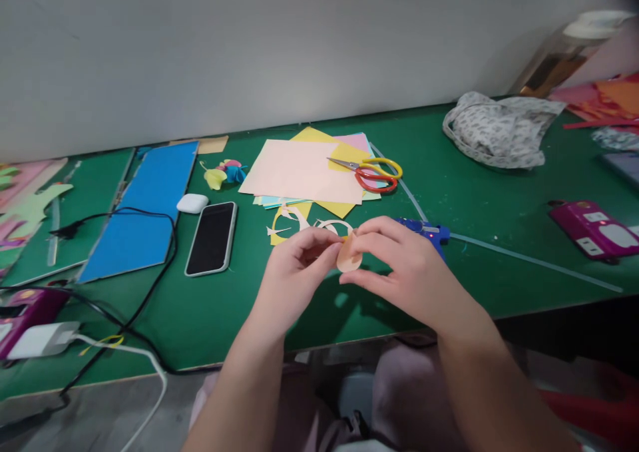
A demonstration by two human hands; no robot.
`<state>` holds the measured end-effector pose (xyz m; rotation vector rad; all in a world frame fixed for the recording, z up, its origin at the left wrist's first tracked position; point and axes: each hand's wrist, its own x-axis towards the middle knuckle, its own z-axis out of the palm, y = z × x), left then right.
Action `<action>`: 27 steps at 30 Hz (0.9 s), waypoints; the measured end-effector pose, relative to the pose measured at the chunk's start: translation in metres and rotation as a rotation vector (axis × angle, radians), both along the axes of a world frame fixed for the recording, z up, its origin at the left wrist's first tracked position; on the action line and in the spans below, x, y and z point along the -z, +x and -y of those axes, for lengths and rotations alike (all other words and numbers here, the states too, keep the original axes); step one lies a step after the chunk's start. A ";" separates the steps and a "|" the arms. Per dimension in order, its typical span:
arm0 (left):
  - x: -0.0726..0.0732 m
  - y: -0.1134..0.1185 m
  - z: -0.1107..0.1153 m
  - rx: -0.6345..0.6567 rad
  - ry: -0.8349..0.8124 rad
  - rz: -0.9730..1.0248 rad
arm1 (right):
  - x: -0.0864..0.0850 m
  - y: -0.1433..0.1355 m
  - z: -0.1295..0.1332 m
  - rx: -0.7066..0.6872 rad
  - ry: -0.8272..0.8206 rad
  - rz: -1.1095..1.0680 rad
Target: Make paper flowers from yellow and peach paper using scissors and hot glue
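A small rounded piece of peach paper [349, 260] is held up above the table's front half. My left hand [301, 265] pinches its left edge between thumb and fingers. From the other side my right hand [399, 259] has its fingers curled over the paper's top and the thumb just below. Behind my right hand lies a blue glue gun [435, 233], partly covered, with a clear glue stick [529, 259] out of its rear. Curved cut-out paper scraps [294, 218] lie just past my fingers. Scissors [372, 172] with yellow and red handles rest on a stack of coloured paper [294, 166].
On the left lie a phone [212, 239], a white earbud case [192, 204], paper petals [219, 176], a blue board [144, 206] and black cable [150, 305]. To the right are a patterned cloth bundle [499, 129], a purple power strip [594, 229] and a lidded bottle [564, 56].
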<state>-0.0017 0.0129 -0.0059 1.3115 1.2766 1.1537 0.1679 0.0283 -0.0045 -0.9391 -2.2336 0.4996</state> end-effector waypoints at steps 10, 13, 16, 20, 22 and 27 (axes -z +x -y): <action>0.017 -0.002 -0.010 0.011 -0.252 0.315 | -0.002 -0.001 0.000 -0.005 0.080 -0.153; 0.017 -0.002 -0.011 0.110 -0.280 0.388 | -0.002 -0.001 0.000 -0.033 0.067 -0.143; 0.017 -0.004 -0.011 0.126 -0.252 0.416 | -0.002 0.000 0.000 -0.037 0.056 -0.154; 0.018 -0.009 -0.013 0.097 -0.260 0.443 | -0.004 0.004 0.000 -0.057 0.025 -0.192; 0.018 -0.011 -0.013 0.105 -0.236 0.446 | -0.005 0.005 -0.001 -0.073 0.003 -0.213; 0.012 -0.014 -0.008 0.186 -0.122 0.399 | -0.007 0.007 0.000 -0.114 -0.043 -0.244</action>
